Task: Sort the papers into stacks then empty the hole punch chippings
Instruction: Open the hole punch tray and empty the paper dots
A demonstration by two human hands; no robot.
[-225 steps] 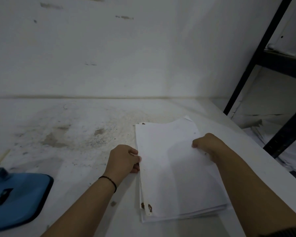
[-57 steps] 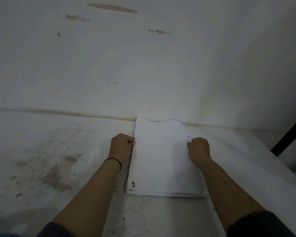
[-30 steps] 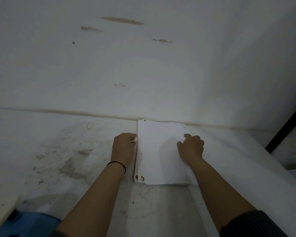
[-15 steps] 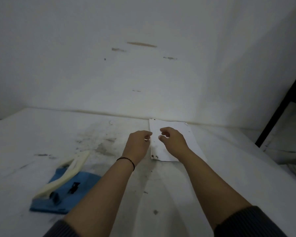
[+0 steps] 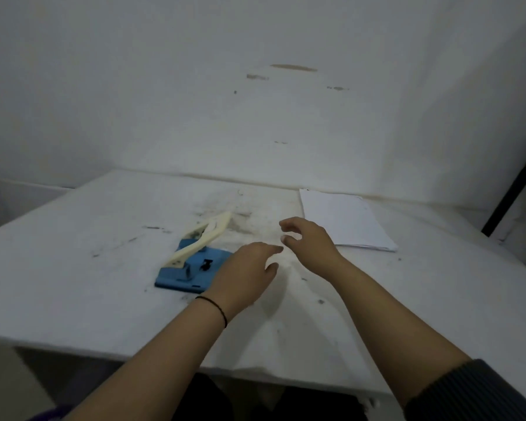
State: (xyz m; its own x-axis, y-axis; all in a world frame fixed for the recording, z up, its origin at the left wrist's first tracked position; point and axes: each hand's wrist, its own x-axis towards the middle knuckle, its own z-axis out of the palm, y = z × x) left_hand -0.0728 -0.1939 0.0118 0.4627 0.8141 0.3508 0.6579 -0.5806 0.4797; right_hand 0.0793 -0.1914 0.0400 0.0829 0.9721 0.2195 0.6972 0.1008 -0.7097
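I bring my empty, loosely spread left hand (image 5: 246, 268) and right hand (image 5: 308, 240) toward the blue hole punch with its cream lever (image 5: 195, 256) on the stained white tabletop (image 5: 73, 268), aiming for its base. Half a second ago both hands hovered at the white paper stack (image 5: 343, 221), now squared by the wall.

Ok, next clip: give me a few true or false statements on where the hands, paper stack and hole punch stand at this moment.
1. The paper stack lies at the table's far edge by the wall. True.
2. The right hand grips the stack. False: it hovers, holding nothing.
3. The hole punch has a blue base and a cream lever. True.
4. The left hand holds the punch. False: it is open beside the punch, not gripping it.
5. The punch sits on the stack. False: they lie apart on the table.
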